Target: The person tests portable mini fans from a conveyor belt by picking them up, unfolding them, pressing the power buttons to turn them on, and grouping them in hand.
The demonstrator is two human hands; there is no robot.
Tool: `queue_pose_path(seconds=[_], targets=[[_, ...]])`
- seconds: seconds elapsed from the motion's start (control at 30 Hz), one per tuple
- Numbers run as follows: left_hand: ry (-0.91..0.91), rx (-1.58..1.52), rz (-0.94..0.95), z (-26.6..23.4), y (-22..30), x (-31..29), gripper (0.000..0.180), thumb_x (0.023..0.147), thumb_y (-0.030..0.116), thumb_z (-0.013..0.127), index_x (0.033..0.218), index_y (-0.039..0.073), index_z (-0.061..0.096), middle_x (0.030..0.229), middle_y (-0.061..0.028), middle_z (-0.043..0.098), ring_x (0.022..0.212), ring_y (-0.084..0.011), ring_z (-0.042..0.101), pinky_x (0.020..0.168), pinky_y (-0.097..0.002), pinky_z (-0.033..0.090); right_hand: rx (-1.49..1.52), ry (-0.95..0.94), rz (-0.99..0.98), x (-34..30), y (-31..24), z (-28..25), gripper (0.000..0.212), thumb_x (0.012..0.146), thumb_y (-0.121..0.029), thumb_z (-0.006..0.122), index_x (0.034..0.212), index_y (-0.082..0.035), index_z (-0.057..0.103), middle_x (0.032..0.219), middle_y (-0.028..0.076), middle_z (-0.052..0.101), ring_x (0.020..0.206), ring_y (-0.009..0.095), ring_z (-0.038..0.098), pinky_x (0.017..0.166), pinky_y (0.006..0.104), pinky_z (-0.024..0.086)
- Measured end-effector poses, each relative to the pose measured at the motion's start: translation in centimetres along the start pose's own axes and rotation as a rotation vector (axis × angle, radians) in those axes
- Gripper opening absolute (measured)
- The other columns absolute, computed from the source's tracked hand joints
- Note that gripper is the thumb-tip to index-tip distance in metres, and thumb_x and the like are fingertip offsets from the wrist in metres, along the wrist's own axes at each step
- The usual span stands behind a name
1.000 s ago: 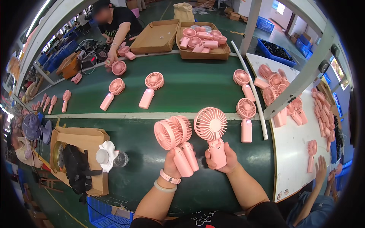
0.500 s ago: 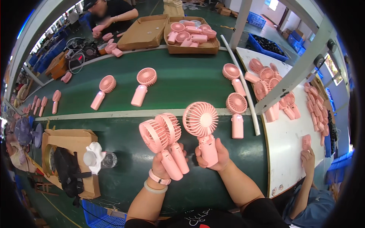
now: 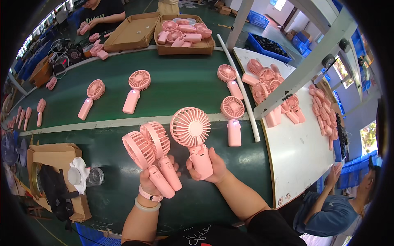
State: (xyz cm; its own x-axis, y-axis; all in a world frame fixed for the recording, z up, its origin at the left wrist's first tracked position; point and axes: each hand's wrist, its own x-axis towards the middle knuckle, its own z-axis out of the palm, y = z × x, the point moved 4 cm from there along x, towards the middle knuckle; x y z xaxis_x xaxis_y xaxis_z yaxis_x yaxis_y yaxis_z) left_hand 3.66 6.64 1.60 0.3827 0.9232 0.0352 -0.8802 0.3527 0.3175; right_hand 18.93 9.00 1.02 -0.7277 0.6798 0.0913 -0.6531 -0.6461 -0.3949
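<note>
My left hand point(image 3: 148, 183) is closed around the handles of two pink handheld fans point(image 3: 161, 183), held side by side with their round caged heads tilted up and to the left. In my right hand point(image 3: 216, 169) is a third pink handheld fan point(image 3: 191, 127), its head up and its short handle gripped between thumb and fingers. This fan's head is close beside the other two. Just right of it, another pink fan point(image 3: 234, 133) lies on the green work surface with a light showing on its handle.
More fans point(image 3: 139, 80) lie spaced along the green belt point(image 3: 172, 90). A cardboard tray point(image 3: 184, 50) of fans stands at the back. A white rod point(image 3: 238, 86) and metal post point(image 3: 303, 78) border the white table point(image 3: 283, 164) with piled fans. Co-workers are at back left and right.
My view has turned to the right, so the scene sits further left. Both hands keep their fans. The co-worker at right has lifted a fan away from the white table.
</note>
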Motion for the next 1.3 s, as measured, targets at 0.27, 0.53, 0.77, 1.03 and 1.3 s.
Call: queue_pose_path(seconds=[0.27,0.53,0.77,1.03,1.3], targets=[[0.014,0.014,0.032,0.1,-0.2,0.3,0.067,0.066,0.046,0.068,0.111,0.002,0.044,0.101,-0.0072,0.048,0.095,-0.0217,0.053,0.081,-0.0373,0.051,-0.065,0.005,0.0,0.2,-0.2,-0.1,0.061,0.087,-0.059,0.037,0.12,-0.008,0.043,0.102,0.017,0.057,0.064,0.023,0.053,0.056,0.0325,0.041],[0.06,0.039,0.002,-0.1,-0.7,0.4,0.069,0.064,0.048,0.069,0.11,0.002,0.045,0.1,-0.007,0.049,0.093,-0.0211,0.054,0.08,-0.0367,0.051,-0.13,0.232,-0.045,0.0,-0.3,-1.3,0.051,0.09,-0.048,0.041,0.122,-0.007,0.042,0.104,0.012,0.055,0.085,0.022,0.056,0.07,0.033,0.046],[0.106,0.053,0.047,0.1,-0.5,0.7,0.063,0.067,0.048,0.067,0.108,0.004,0.047,0.097,-0.0067,0.05,0.088,-0.0208,0.053,0.076,-0.0374,0.05,-0.452,0.511,-0.257,-0.1,-1.1,-0.4,0.041,0.087,-0.011,0.055,0.124,-0.002,0.04,0.11,0.007,0.054,0.098,0.016,0.055,0.087,0.031,0.045],[0.118,0.035,0.068,0.2,-0.3,0.6,0.062,0.068,0.048,0.066,0.109,0.004,0.047,0.098,-0.0073,0.05,0.089,-0.0219,0.052,0.074,-0.0376,0.05,-0.701,0.494,-0.267,0.0,-1.4,-0.7,0.04,0.084,-0.004,0.054,0.122,-0.001,0.041,0.111,0.01,0.057,0.101,0.018,0.056,0.089,0.0315,0.045],[0.134,0.14,0.025,-0.6,-0.1,-0.3,0.075,0.068,0.053,0.064,0.117,0.0,0.044,0.108,-0.0107,0.051,0.097,-0.0258,0.055,0.083,-0.0426,0.05,-0.699,0.483,-0.312,0.5,-0.9,-0.9,0.047,0.081,0.002,0.056,0.124,-0.003,0.038,0.116,0.008,0.053,0.104,0.016,0.053,0.091,0.0291,0.042]])
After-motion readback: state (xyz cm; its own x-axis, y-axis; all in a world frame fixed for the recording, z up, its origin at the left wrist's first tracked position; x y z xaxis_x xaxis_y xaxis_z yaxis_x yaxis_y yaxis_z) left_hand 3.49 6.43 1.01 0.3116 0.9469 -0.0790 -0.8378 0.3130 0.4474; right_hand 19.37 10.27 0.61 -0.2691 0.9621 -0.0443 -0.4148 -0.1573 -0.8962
